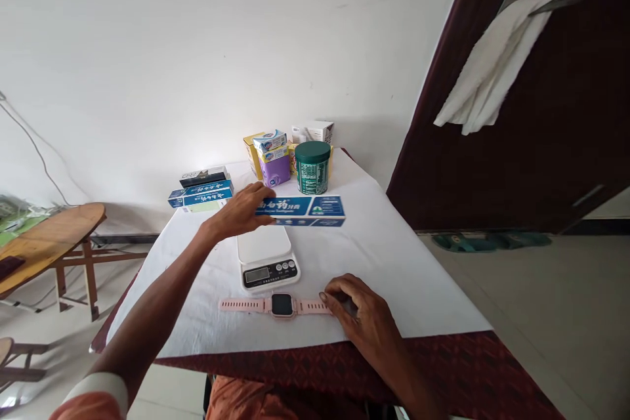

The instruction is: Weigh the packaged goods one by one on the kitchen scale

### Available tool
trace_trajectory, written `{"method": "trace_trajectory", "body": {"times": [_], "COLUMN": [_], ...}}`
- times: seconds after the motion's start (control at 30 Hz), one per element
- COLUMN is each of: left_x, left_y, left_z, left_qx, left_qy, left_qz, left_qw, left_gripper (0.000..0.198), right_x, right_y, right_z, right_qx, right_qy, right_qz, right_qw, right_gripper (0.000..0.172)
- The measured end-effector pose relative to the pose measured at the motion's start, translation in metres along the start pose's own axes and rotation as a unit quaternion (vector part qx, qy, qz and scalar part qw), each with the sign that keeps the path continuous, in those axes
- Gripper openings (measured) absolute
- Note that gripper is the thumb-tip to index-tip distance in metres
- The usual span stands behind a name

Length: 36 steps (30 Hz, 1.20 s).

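My left hand (245, 211) grips one end of a blue toothpaste box (308, 207), holding it level above the far part of a white digital kitchen scale (266, 246). The scale's small display and buttons face me. In front of it, a pink smartwatch (282, 305) lies stretched out flat with its dark screen up. At the right end of its strap is my right hand (361, 312), thumb and index finger closed together there. Whether the strap tip is pinched between them is hidden.
At the table's back stand a green lidded tub (313, 167), a purple box (275, 170) and several small cartons. More toothpaste boxes (201, 193) lie at the left. White cloth (394, 275) covers the table. A wooden table (73, 226) stands left, a dark door (531, 144) right.
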State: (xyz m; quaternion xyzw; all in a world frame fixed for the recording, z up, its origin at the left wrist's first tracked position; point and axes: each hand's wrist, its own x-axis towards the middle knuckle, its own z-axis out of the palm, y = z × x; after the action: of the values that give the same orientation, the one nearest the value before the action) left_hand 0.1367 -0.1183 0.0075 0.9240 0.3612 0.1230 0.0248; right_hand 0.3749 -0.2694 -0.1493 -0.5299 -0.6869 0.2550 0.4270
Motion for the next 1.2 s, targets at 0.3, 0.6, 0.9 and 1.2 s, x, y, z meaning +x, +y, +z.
{"method": "trace_trajectory", "body": {"times": [0.3, 0.6, 0.9, 1.2], "left_x": [-0.075, -0.082, -0.078, -0.085], "left_y": [-0.035, -0.04, -0.03, -0.028], "left_z": [0.012, 0.015, 0.014, 0.031], "left_qx": [-0.032, -0.069, -0.055, -0.059], "left_qy": [-0.042, -0.068, -0.062, -0.032], "left_qz": [-0.095, -0.135, -0.14, -0.107], "left_qw": [0.994, 0.986, 0.987, 0.992], "left_gripper": [0.032, 0.06, 0.069, 0.039], "right_x": [0.0, 0.003, 0.002, 0.002], "right_y": [-0.003, -0.002, 0.0, 0.0], "right_z": [-0.001, -0.001, 0.0, -0.001], "right_qx": [-0.01, -0.019, -0.018, -0.027], "right_qy": [0.005, 0.011, 0.012, 0.012], "right_qz": [-0.004, -0.008, -0.004, -0.007], "right_qw": [1.0, 1.0, 1.0, 1.0], "right_gripper": [0.023, 0.025, 0.027, 0.027]}}
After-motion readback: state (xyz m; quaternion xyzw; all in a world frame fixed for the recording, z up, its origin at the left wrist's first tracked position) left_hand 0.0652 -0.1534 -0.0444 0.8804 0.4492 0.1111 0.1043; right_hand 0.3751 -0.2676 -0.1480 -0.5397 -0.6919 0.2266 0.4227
